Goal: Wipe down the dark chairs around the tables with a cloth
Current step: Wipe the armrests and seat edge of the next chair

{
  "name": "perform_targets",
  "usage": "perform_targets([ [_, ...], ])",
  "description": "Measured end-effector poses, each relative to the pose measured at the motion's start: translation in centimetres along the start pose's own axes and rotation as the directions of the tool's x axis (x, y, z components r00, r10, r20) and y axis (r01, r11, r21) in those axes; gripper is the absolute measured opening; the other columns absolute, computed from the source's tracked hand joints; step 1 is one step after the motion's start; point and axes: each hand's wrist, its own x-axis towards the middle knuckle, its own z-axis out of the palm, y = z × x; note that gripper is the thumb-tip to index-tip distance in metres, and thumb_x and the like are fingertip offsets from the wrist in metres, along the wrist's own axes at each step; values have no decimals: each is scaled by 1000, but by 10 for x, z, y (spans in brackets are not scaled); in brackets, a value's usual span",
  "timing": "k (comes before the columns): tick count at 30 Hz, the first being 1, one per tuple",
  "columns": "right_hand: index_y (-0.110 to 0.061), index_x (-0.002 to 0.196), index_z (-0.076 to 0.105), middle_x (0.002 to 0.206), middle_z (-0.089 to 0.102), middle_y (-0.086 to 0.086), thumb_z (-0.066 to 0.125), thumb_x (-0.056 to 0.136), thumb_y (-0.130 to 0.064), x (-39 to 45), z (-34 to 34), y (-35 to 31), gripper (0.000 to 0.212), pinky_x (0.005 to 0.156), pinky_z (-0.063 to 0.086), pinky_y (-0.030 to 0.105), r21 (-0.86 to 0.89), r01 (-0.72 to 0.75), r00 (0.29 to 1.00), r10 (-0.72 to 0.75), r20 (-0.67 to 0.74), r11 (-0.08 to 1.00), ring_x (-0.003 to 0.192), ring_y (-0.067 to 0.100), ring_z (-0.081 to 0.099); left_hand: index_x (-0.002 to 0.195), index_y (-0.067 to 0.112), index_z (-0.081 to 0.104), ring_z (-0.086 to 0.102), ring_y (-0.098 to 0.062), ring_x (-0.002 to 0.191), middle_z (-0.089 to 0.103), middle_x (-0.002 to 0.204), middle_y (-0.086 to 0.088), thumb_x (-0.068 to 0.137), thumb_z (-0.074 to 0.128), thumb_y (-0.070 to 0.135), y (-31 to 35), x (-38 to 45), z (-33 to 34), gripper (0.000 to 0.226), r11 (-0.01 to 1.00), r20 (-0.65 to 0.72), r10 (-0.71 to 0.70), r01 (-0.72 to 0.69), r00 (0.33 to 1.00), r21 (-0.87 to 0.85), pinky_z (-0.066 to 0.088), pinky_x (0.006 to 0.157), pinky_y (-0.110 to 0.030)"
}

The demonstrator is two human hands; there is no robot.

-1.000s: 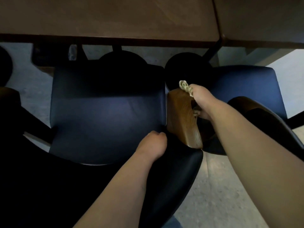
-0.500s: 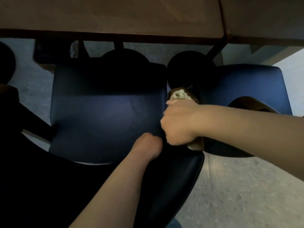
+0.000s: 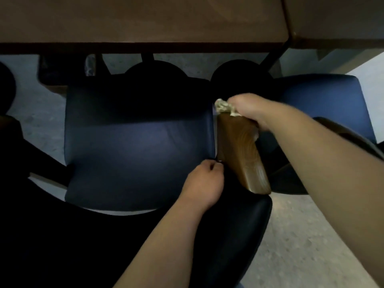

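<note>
- Nearest, the black backrest [image 3: 232, 235] of the chair curves below my forearms, its padded right end just under the armrest's near tip.
- Next, my left hand [image 3: 202, 183] sits at the rear right corner of the dark blue seat [image 3: 133, 150], fingers curled down at the gap between seat and armrest; I cannot tell whether they hold anything.
- Beside it, the wooden armrest [image 3: 241, 150] runs away from me along the seat's right edge.
- At the armrest's far end, my right hand [image 3: 251, 111] has its fingers clamped on the pale crumpled cloth [image 3: 223, 107], pressing it onto the wood.
- To the right, a second blue chair [image 3: 324, 100] stands close by.
- Farthest, the brown tables [image 3: 145, 19] overhang both seats' front edges.
</note>
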Motion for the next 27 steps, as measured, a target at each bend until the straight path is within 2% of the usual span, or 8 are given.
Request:
perform_targets([
  [3,-17,79,56,77,54,6,42,97,-23,-39,4,31,24,65,42,29,401,-23,972,115,-206,916,69,19,53,144,32,43,40,-6,130,46,145,9,100,37,46,5,-3,4,47,984,43,95,-88,995,-154,27,99,-20],
  [5,-10,91,60,83,54,15,37,99,-16,-66,16,42,25,69,36,27,412,-19,953,141,-267,911,79,25,55,149,37,31,28,8,127,36,151,17,99,35,53,3,-3,5,53,968,66,150,-133,986,-211,17,100,-14],
  [8,4,92,62,71,58,21,38,100,-13,-98,32,58,31,46,33,14,434,-25,934,176,-311,901,64,13,57,150,42,24,21,17,125,28,150,27,89,36,68,1,-2,9,68,942,90,220,-187,971,-280,15,102,-12],
  [10,-4,79,64,59,65,3,43,98,-19,-112,37,61,32,40,37,13,497,-38,944,194,-267,867,52,5,58,148,45,29,25,10,135,30,148,27,72,40,84,-1,-1,9,86,923,120,235,-184,964,-337,19,110,-19],
  [13,9,105,59,105,63,24,34,99,-7,-108,31,55,30,62,32,24,538,-103,966,213,-147,837,97,32,59,144,38,41,38,-13,139,44,149,8,67,44,90,-2,0,9,93,930,173,191,-121,966,-347,25,117,-44],
  [17,6,118,59,104,64,22,43,96,-17,-88,38,61,36,82,48,39,599,-162,965,251,-68,784,101,37,61,141,37,46,41,-10,137,48,146,10,71,45,88,-3,-3,5,87,940,169,172,-110,970,-324,27,117,-42],
  [24,-7,96,65,81,65,7,46,94,-22,-73,48,73,24,62,47,30,615,-159,977,211,-12,773,76,21,62,110,40,71,69,-3,95,74,102,11,74,41,82,-2,-10,1,63,958,157,110,-63,981,-280,53,65,-11],
  [27,-4,72,60,70,64,9,49,86,-29,-110,49,76,30,59,46,26,699,48,980,103,-173,714,66,25,61,96,44,74,70,-2,91,75,96,13,73,42,79,2,-12,0,53,959,145,105,-61,984,-276,53,66,-15],
])
